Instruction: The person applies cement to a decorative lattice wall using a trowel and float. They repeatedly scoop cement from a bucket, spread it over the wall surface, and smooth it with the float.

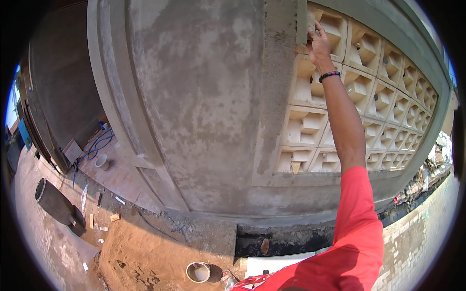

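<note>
My right hand (pixel 318 44) is raised to the top left corner of a cream breeze-block panel (pixel 365 48), where it meets the grey plastered frame (pixel 276 106). Its bent fingers are against a small greyish piece (pixel 310 24) at that edge; I cannot make out what this is or whether it is loose. My forearm, with a dark beaded bracelet (pixel 329 75), crosses in front of the blocks. My left hand is not in view.
Below are a sand heap (pixel 131 252), a white bucket (pixel 198 264), a dark trench (pixel 286 241) along the wall and a pale board (pixel 269 262). At left, a doorway holds blue hose (pixel 99 143) and a pail (pixel 102 161), near a dark barrel (pixel 51 199).
</note>
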The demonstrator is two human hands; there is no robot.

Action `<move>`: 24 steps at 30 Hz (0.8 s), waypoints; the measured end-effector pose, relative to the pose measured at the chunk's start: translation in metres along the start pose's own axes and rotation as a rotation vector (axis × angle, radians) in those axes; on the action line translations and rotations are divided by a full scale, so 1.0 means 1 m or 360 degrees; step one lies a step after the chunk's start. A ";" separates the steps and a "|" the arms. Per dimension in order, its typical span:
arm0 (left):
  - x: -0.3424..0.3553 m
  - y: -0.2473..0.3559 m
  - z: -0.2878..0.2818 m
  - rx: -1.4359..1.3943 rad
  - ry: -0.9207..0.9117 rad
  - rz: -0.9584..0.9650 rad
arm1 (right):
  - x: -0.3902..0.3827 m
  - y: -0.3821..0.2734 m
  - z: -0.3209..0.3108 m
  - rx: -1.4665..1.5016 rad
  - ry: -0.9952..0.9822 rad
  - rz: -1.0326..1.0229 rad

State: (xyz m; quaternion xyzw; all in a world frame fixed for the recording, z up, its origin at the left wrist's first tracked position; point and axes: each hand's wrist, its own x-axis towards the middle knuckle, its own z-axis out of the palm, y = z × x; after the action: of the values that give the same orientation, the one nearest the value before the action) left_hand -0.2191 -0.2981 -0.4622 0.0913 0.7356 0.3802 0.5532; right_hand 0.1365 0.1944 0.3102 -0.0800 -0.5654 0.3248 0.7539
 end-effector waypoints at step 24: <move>0.026 0.025 0.009 -0.0025 0.0053 0.0019 | -0.011 -0.055 0.035 -0.1814 -0.0095 -0.1591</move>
State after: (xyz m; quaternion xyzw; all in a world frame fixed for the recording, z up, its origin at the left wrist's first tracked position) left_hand -0.2282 -0.2619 -0.4658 0.0851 0.7411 0.3908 0.5393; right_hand 0.1250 0.1368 0.3405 -0.1826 -0.6349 -0.3959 0.6378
